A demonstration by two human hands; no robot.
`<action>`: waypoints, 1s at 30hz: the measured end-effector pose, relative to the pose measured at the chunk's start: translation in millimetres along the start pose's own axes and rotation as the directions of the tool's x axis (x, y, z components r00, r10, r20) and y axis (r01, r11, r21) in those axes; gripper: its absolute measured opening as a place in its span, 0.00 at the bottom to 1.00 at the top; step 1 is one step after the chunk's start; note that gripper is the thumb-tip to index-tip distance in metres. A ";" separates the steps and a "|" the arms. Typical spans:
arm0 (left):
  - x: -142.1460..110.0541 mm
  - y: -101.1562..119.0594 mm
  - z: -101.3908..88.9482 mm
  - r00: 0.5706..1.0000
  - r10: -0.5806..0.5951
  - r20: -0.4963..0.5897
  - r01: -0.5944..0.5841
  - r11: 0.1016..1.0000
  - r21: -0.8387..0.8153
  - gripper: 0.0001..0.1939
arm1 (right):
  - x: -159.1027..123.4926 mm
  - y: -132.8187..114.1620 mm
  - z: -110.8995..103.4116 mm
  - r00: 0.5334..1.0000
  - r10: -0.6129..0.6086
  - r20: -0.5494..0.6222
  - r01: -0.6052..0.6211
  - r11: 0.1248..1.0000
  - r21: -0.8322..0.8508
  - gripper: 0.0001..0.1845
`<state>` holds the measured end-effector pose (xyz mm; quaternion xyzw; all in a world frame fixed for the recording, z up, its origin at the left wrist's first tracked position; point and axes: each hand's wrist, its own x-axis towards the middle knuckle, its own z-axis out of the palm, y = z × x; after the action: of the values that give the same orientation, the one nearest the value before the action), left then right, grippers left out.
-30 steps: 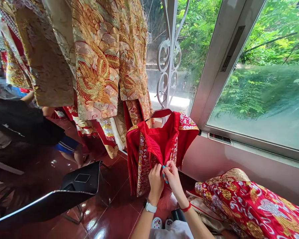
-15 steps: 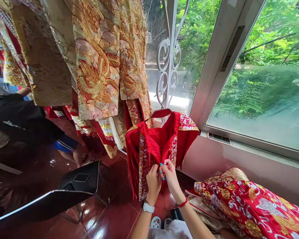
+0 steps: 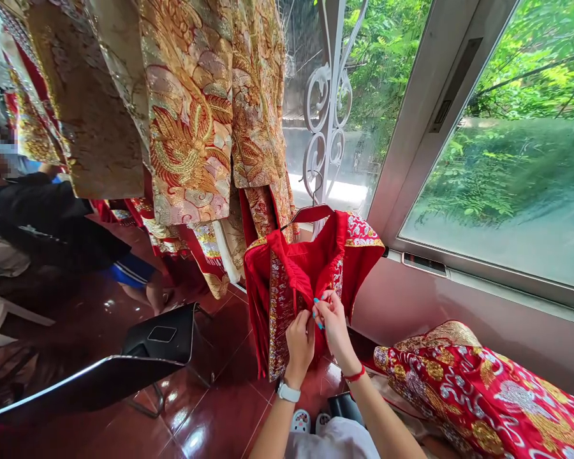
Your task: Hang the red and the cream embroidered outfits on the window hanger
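In front of me a red garment (image 3: 303, 261) with gold and silver embroidered panels hangs on a dark hanger (image 3: 310, 214). Its gathered red edges come together in a V at the middle. My left hand (image 3: 299, 344), with a white watch (image 3: 288, 391) on the wrist, is closed on the red cloth at the bottom of this V. Just right of it and slightly higher, my right hand (image 3: 333, 324), with blue nails and a red wristband, pinches the same edge. The exact bit of cloth or cord between the fingertips is hidden.
Gold embroidered garments (image 3: 186, 140) hang at upper left. A white scrolled window grille (image 3: 332, 95) stands behind the hanger. Another red embroidered garment (image 3: 497, 389) lies at lower right. To the left are a black chair (image 3: 167, 338) and a person in dark clothes (image 3: 52, 223). A phone (image 3: 425, 263) lies on the sill.
Both hands have shifted slightly up and right in view, still at the garment's front edge. My right hand has lifted a little relative to the left. The view has moved slightly.
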<state>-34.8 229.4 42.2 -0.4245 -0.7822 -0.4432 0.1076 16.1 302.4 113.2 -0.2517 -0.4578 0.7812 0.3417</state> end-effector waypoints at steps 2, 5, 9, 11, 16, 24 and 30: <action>1.6 0.3 -2.6 1.000 -0.012 0.006 0.011 1.000 0.006 0.11 | -0.5 -2.3 2.2 1.000 0.005 0.020 -0.005 1.000 -0.007 0.18; 4.6 1.1 -5.9 0.998 -0.056 0.031 0.055 0.997 0.053 0.08 | -4.5 3.3 2.2 0.999 0.041 0.027 -0.040 0.999 -0.025 0.17; 10.8 4.8 -7.2 0.995 -0.085 0.046 0.080 0.992 0.099 0.07 | -9.0 11.6 0.2 0.999 0.036 0.007 -0.035 0.999 -0.029 0.19; 12.1 6.2 -6.1 0.997 -0.066 0.048 0.062 0.995 0.084 0.09 | -9.8 12.8 -0.9 0.999 0.029 0.018 -0.028 0.999 -0.032 0.20; 6.6 2.2 -2.0 0.998 -0.053 0.031 0.052 0.998 0.028 0.10 | -7.9 14.4 -5.1 0.999 0.029 0.033 -0.028 0.999 -0.033 0.20; 14.5 6.2 -5.1 0.996 -0.070 0.047 0.069 0.997 0.030 0.12 | 9.0 0.0 5.3 0.998 -0.054 -0.010 0.054 0.998 0.017 0.19; 23.0 10.4 -11.2 0.997 -0.068 0.029 0.069 0.997 -0.034 0.11 | 19.2 -25.1 19.0 0.993 -0.114 -0.002 0.114 0.993 -0.010 0.18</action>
<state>-43.3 236.3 67.5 -0.4054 -0.7899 -0.4541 0.0742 -1.9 315.5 142.6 -0.2280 -0.4748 0.7577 0.3852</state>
